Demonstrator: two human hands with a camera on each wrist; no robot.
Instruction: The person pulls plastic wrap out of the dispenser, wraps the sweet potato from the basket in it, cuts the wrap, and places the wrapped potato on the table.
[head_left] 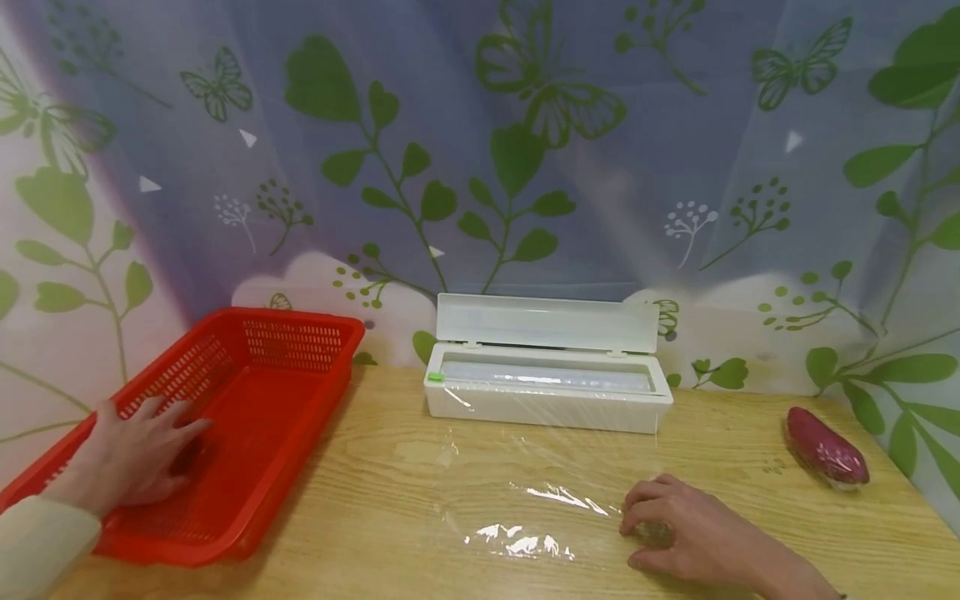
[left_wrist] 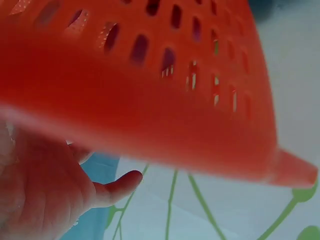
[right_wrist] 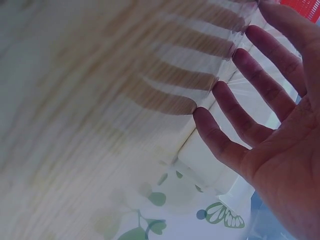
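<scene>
Left hand: my left hand point(head_left: 135, 454) is inside the red plastic basket with slotted sides point(head_left: 330, 321), fingers spread and loosely extended. A dark patch shows under the fingers; can't tell if I'm touching something there. Thumb sticks out straight in the left wrist view, palm partly hidden by the basket rim.
Right hand: my right hand point(head_left: 686, 529) is low over the table, fingers apart and slightly bent, no grip visible. Fingertips point(right_wrist: 205, 120) are down at the right edge of the film; can't tell how hard they press.
Film: clear, shiny plastic film point(head_left: 525, 492), drawn out from the box toward me, lying over the wood between basket and right hand. Glare and creases at the near end.
Box: long white plastic dispenser box point(head_left: 551, 408), behind the film, lid point(head_left: 547, 323) flipped up, pale roll point(head_left: 547, 375) lying inside, small bright green tab point(head_left: 436, 377) at the left front corner.
Far right: purple-red, elongated vegetable in clear wrap point(head_left: 825, 446), on the table, well apart from the right hand.
Table: light, wood-grain table point(head_left: 375, 467) under everything.
Backdrop: blue-and-white curtain with green leaves and butterflies point(head_left: 412, 125).
</scene>
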